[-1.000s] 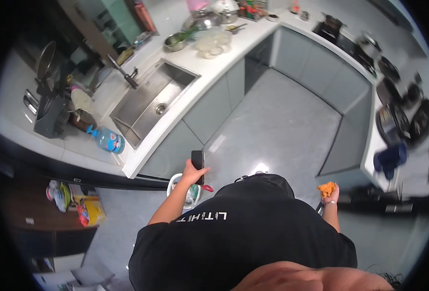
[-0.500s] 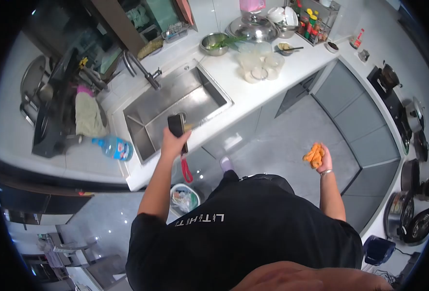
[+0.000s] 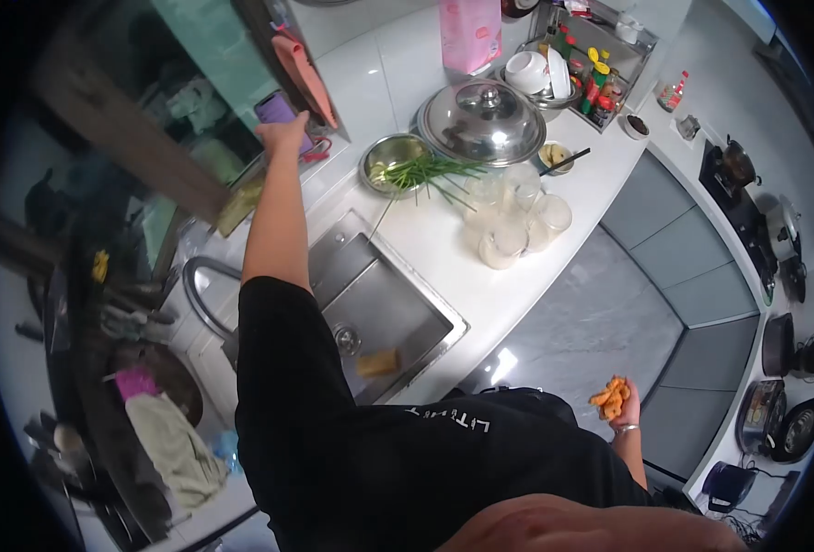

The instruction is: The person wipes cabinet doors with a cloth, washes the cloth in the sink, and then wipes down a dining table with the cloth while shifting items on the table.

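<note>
By window [image 3: 212, 87], left hand [image 3: 283, 134] part-hides phone [image 3: 274, 108].

I'm standing in a kitchen: a steel sink [image 3: 402, 322] in a white bench [image 3: 423, 241], seasoning bottles [image 3: 594, 90], a pot [image 3: 740, 166] on a stove [image 3: 747, 225].

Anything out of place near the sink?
Mildly: a tan block lies loose in the sink near the drain, as if dropped, and green stalks overhang the steel bowl, looking untidy. No spill shows.

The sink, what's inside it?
A round drain and a tan block are inside the sink. The black left sleeve hides part of it; anything there can't be seen.
</note>
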Demonstrator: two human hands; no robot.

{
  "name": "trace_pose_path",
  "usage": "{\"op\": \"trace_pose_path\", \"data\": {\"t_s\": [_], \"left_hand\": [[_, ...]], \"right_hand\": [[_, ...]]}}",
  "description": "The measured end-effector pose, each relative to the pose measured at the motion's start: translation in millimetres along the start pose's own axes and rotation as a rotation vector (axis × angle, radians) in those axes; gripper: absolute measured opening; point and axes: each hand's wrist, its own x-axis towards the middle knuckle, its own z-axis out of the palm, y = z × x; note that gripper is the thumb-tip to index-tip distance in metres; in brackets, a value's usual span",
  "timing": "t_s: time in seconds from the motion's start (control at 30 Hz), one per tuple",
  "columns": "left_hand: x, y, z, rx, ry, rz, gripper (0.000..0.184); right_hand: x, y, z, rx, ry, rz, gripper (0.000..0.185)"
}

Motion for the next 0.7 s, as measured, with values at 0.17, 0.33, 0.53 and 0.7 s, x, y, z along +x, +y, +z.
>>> {"op": "trace_pose_path", "data": {"t_s": [0.17, 0.33, 0.53, 0.7], "left_hand": [[68, -22, 61, -0.009, 0.128, -0.076, 0.107], [84, -36, 90, 0.14, 0.158, -0.085, 0.105], [87, -45, 100, 0.227, 0.131, -0.029, 0.116], [68, -37, 74, 0.222, 0.13, 0.123, 0.126]], "right_hand": [[-11, -15, 25, 0.007, 0.15, -0.026, 0.034], [31, -53, 116, -0.206, -0.038, 0.021, 0.035], [63, -56, 224, -0.254, -0.23, -0.004, 0.034], [61, -36, 329, -0.331, -0.537, 0.125, 0.053]]}}
